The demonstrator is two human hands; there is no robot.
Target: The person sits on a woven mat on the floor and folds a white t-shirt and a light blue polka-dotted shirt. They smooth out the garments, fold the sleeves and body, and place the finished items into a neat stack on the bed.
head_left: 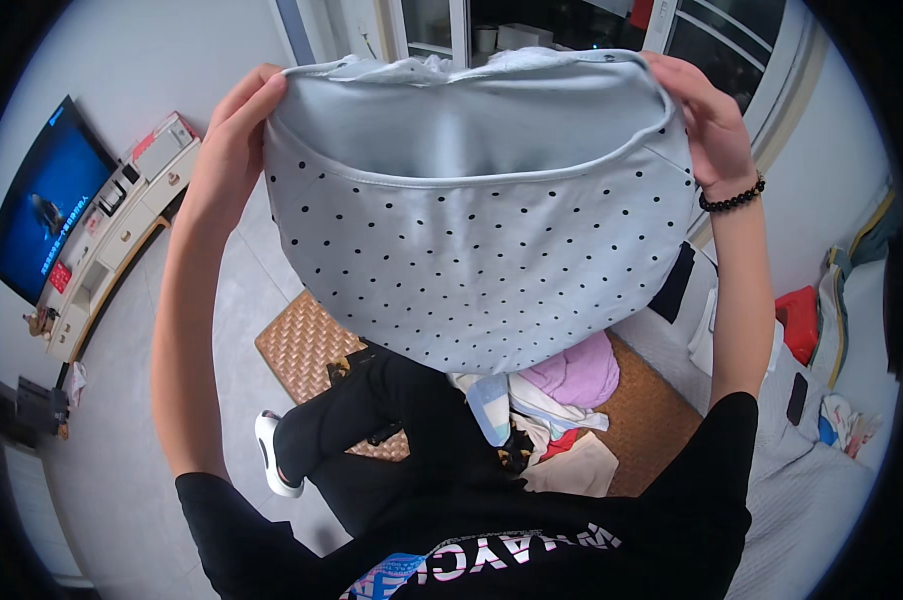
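A pale polka-dot garment point(477, 250) hangs stretched wide in front of me, raised at about arm's length. Its bound neck-like opening gapes at the top, showing a plain inside, and ruffled lacy trim runs along the far edge. My left hand point(237, 125) is closed on the upper left corner, thumb on the edge. On the opposite corner my right hand point(710, 120) grips the fabric, its fingers partly hidden behind it. A black bead bracelet point(734, 196) circles my right wrist. The garment's lower edge curves down over a pile of clothes.
Below lies heaped clothing, with a lilac piece point(577, 372) and a beige one point(575, 468), on a brown woven mat point(662, 405). A grey sofa point(797, 480) with a dark phone point(798, 398) stands right. A television point(47, 205) and white cabinet point(122, 240) stand left.
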